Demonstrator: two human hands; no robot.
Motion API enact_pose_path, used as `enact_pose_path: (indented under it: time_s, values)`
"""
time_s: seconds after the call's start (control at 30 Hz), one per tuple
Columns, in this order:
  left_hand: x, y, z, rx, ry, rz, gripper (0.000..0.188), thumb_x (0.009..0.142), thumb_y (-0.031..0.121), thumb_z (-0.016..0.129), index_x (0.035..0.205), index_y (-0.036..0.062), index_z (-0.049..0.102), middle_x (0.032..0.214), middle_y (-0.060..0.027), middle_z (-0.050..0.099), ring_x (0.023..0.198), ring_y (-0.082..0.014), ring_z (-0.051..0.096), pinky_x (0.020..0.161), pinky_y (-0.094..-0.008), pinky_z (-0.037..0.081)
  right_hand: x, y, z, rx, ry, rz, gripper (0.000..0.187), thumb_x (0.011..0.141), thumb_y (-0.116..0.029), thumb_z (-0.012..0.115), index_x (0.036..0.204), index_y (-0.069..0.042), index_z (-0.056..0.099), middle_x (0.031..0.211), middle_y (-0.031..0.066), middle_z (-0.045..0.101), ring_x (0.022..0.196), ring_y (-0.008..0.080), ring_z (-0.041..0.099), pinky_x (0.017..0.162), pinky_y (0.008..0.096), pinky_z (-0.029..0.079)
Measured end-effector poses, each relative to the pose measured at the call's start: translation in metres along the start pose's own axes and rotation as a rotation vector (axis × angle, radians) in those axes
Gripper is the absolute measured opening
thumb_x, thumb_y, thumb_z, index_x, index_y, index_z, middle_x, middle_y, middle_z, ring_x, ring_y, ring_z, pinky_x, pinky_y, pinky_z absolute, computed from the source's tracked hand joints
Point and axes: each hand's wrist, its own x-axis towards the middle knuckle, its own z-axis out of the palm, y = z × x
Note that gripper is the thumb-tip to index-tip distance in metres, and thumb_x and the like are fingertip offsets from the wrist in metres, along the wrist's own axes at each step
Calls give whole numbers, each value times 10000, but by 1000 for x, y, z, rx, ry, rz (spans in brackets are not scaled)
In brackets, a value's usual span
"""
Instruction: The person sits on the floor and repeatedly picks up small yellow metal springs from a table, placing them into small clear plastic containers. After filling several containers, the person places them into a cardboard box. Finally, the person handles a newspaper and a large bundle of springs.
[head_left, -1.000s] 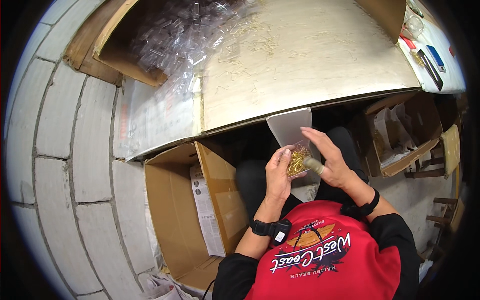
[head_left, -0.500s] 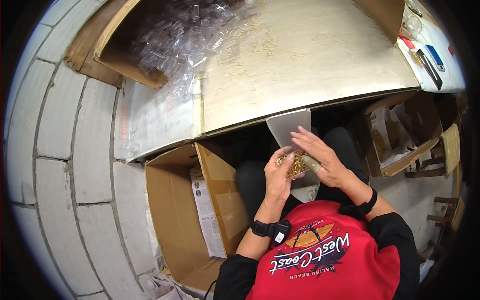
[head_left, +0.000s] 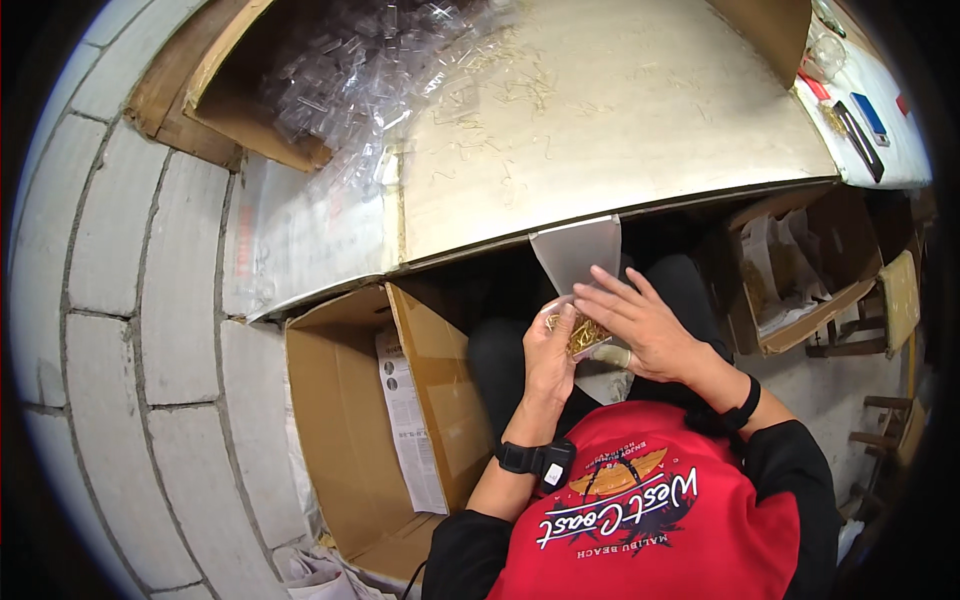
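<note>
My left hand [head_left: 548, 362] is closed around a small clear plastic box [head_left: 578, 350], its thumb lying along the near side. Gold-coloured wire pieces [head_left: 588, 335] fill the box. Over its right side lies my right hand [head_left: 650, 325], fingers stretched out and slightly apart. A pale cover [head_left: 610, 355] sits on the right thumb, which is beside the box. The right palm and fingers hide part of the contents. Just beyond both hands, a whitish chute-like tray [head_left: 580, 245] slopes down from the table edge.
Gold wire pieces [head_left: 530, 90] are scattered over the pale tabletop [head_left: 640, 150]. Clear plastic boxes [head_left: 350, 80] lie heaped at its far left. A cardboard box [head_left: 335, 440] stands at my left; another carton [head_left: 840, 240], paper-lined, is at the right, near a wooden stool [head_left: 900, 300].
My right fingers have shifted down and across the box. The right thumb has moved from on top of the wire pieces to the box's near side. The left hand still holds the box.
</note>
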Motion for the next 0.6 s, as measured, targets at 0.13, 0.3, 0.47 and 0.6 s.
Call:
enact_pose_path:
  time_s: [0.13,0.3,0.47,0.6]
  values:
    - [-8,20,11,-36,-78,-39,347,979,305,438,1140,5,505,1035,-110,607,874,-180,642,661,-341,588,1,-6,2,132,113,43,768,716,-333,737,1354,-83,391,1419,87,387,1373,284,258,1082,542,193]
    - [-10,14,13,-40,-79,46,341,991,295,404,1145,9,508,1029,-97,604,887,-164,630,702,-339,576,6,-13,10,159,117,76,724,705,-276,744,1325,-75,428,1394,102,412,1364,298,272,1069,550,214]
    - [-6,5,7,45,-88,93,305,994,243,400,1162,11,504,1035,-98,599,921,-167,622,760,-288,539,8,-17,15,197,166,144,657,701,-226,744,1275,-53,477,1367,113,444,1349,306,298,1065,530,244]
    - [-5,6,4,42,-76,35,289,987,229,423,1153,7,506,1027,-101,605,910,-172,627,756,-297,542,10,-9,19,250,224,82,645,701,-226,756,1258,-38,492,1356,127,451,1313,321,358,1052,461,309]
